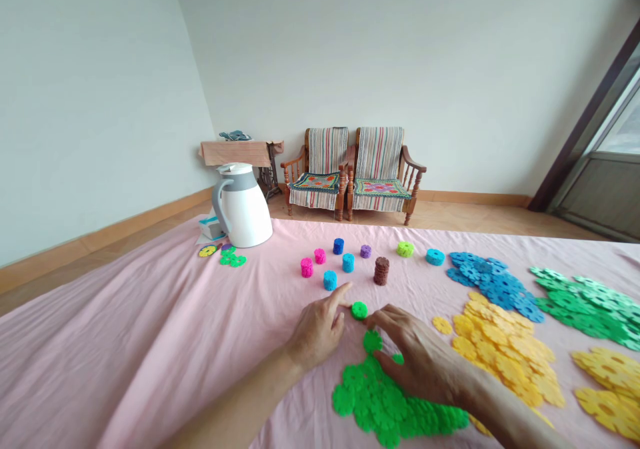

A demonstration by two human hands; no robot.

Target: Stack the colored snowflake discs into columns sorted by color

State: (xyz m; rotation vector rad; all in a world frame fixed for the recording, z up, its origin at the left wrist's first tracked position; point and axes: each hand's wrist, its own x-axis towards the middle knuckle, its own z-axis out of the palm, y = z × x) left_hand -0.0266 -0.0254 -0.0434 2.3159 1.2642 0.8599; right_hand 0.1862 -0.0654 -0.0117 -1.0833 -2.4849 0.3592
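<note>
My left hand point(320, 329) rests on the pink cloth, its fingers curled and its thumb reaching toward a small green stack of discs point(359, 310). My right hand point(417, 355) lies palm down over a heap of loose green snowflake discs point(385, 402), its fingertips close to the same green stack on the right side. Both hands flank that stack; whether they touch it I cannot tell. Beyond it stand several short stacks of discs: pink point(307, 267), blue point(329, 280), brown point(381, 270) and others.
Heaps of yellow discs point(505, 352), blue discs point(493, 282) and light green discs point(590, 305) lie to the right. A white jug point(243, 205) stands at the far left of the cloth point(125, 342). Two wooden armchairs point(350, 175) stand against the back wall.
</note>
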